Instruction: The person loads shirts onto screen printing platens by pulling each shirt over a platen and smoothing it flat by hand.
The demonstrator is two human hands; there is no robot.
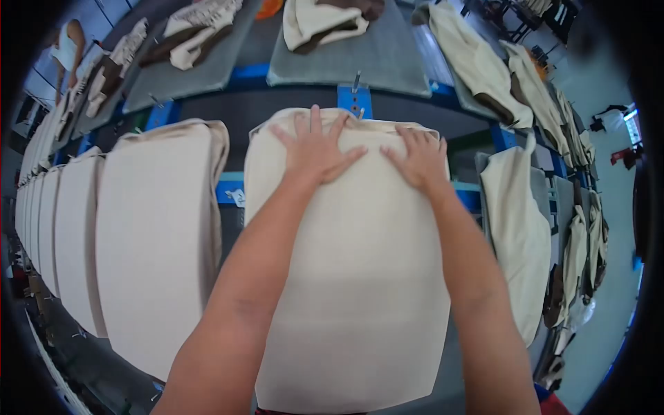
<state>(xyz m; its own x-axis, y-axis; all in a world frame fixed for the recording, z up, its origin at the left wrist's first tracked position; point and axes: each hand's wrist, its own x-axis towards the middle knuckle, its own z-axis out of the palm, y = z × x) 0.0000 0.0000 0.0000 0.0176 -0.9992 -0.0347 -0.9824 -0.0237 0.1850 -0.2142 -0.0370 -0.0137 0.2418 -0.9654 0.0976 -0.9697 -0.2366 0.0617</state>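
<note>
The left hand (317, 149) lies flat, fingers spread, on the far end of a cream fabric piece stretched over a padded platen (353, 277); the right hand (417, 160) lies flat just beside it, fingers slightly spread, pressing the same fabric; neither hand grips anything. The platen sits directly below the camera, centre of view; a row of similar cream-covered platens (155, 235) extends to the left; grey pads carrying folded cream and brown garments (321, 24) lie beyond the blue frame (354, 99).
</note>
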